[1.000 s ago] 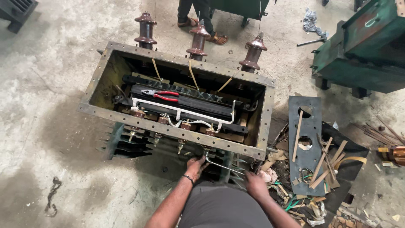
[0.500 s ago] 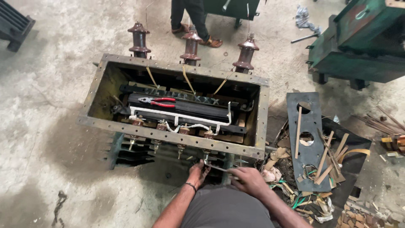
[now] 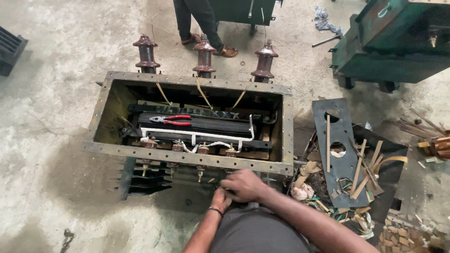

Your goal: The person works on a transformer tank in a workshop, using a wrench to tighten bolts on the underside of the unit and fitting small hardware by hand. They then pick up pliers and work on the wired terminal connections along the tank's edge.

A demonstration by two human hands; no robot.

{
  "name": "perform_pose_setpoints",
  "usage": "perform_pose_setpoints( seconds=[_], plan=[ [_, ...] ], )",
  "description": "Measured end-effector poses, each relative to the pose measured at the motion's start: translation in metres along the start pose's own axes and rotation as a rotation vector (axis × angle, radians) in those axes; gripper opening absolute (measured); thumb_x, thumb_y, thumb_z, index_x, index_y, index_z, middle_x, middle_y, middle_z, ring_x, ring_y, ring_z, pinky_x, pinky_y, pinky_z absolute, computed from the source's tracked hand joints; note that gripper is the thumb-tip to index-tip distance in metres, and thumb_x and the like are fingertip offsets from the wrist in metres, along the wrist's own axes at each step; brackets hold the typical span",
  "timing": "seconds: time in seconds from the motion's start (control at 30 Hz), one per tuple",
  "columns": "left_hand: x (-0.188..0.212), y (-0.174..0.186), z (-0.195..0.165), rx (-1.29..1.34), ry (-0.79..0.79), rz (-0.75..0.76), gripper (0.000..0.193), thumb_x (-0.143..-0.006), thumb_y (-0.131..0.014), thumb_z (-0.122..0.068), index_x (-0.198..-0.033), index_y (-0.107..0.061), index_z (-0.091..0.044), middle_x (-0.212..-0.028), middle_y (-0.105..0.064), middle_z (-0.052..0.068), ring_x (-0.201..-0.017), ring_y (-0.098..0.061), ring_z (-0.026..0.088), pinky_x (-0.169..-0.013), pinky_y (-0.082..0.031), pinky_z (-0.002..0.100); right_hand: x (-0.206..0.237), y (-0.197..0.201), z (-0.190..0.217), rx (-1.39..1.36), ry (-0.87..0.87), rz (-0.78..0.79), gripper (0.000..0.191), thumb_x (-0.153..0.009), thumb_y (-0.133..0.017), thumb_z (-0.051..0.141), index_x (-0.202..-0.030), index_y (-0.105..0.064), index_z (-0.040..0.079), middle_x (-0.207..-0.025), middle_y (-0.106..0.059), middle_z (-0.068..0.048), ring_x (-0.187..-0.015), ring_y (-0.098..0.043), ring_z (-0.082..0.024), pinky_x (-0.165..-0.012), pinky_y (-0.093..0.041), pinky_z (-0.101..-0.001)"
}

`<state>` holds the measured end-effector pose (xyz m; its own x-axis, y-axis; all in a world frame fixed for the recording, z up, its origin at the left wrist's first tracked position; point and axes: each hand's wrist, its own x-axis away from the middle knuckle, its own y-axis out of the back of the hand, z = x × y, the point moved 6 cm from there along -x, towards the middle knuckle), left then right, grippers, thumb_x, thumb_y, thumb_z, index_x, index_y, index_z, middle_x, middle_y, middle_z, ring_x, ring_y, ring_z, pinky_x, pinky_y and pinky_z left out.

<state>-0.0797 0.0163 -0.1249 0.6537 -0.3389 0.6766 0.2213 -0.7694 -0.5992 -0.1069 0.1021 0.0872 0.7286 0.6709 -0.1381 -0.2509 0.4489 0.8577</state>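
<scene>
Right hand (image 3: 244, 185) lies over the left hand (image 3: 220, 197) at the near outer wall of the open steel tank (image 3: 187, 158), just under its bolt-holed rim. Fingers of both are curled close together over something small on that wall — what they hold cannot be made out, the right covering the left. Left wrist carries a dark band.

Left of the hands, the tank's cooling fins (image 3: 140, 175) stick out; bare concrete floor (image 3: 56, 187) lies open beyond them. Right side is crowded: a scrap pile (image 3: 328, 197) and a dark plate (image 3: 340, 150) with round holes, wooden strips across it.

Inside the tank, red-handled pliers (image 3: 171, 120) rest on the black core. Three brown insulators (image 3: 204, 56) stand on the far rim. Beyond them, another person's legs (image 3: 201, 21), cut off by the top edge.
</scene>
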Motion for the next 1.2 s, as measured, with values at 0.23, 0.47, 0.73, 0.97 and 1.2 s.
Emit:
perform_pose_setpoints(
  seconds=[0.23,0.47,0.73,0.97,1.2],
  plan=[
    [0.001,0.013,-0.01,0.1,-0.044,-0.239,0.014,-0.095,-0.071,-0.007,-0.101,-0.06,0.0,-0.101,-0.069,0.011,-0.093,-0.069,0.024,-0.083,-0.063,0.046,0.185,-0.01,-0.054,0.024,-0.664,-0.145,0.037,-0.085,-0.069,0.027,-0.12,-0.072,0.015,-0.092,-0.078,-0.011,-0.077,-0.072,-0.034,-0.073,-0.055,-0.0462],
    [0.002,0.001,-0.017,-0.098,-0.041,-0.256,0.01,-0.093,-0.07,-0.004,-0.1,-0.065,0.002,-0.104,-0.071,0.014,-0.091,-0.069,0.026,-0.078,-0.063,0.041,0.192,-0.057,-0.099,-0.058,-0.938,0.148,0.029,-0.093,-0.064,0.032,-0.115,-0.072,0.015,-0.104,-0.075,-0.015,-0.102,-0.07,-0.036,-0.09,-0.055,-0.0492],
    [0.014,0.001,-0.009,0.036,0.022,-0.279,0.014,-0.098,-0.064,-0.017,-0.103,-0.067,-0.004,-0.102,-0.07,0.007,-0.09,-0.068,0.019,-0.08,-0.062,0.038,0.167,-0.002,-0.044,-0.333,-0.657,0.065,0.041,-0.089,-0.067,0.032,-0.127,-0.067,0.017,-0.102,-0.074,-0.014,-0.092,-0.072,-0.035,-0.082,-0.057,-0.0466],
    [0.001,-0.009,-0.001,0.3,0.089,-0.201,0.024,-0.103,-0.059,-0.023,-0.103,-0.065,-0.001,-0.097,-0.071,0.013,-0.087,-0.071,0.026,-0.08,-0.062,0.042,0.076,0.026,-0.015,-0.117,-0.1,0.053,0.024,-0.098,-0.069,0.033,-0.091,-0.067,0.011,-0.075,-0.067,-0.011,-0.071,-0.067,-0.032,-0.062,-0.052,-0.0472],
    [-0.001,-0.011,0.003,0.275,0.138,-0.154,0.03,-0.104,-0.054,-0.028,-0.104,-0.068,-0.002,-0.098,-0.072,0.013,-0.088,-0.069,0.025,-0.075,-0.06,0.038,0.06,0.021,-0.018,-0.058,0.079,-0.006,0.027,-0.094,-0.073,0.032,-0.084,-0.062,0.009,-0.071,-0.064,-0.01,-0.07,-0.066,-0.033,-0.062,-0.052,-0.047]
  ],
)
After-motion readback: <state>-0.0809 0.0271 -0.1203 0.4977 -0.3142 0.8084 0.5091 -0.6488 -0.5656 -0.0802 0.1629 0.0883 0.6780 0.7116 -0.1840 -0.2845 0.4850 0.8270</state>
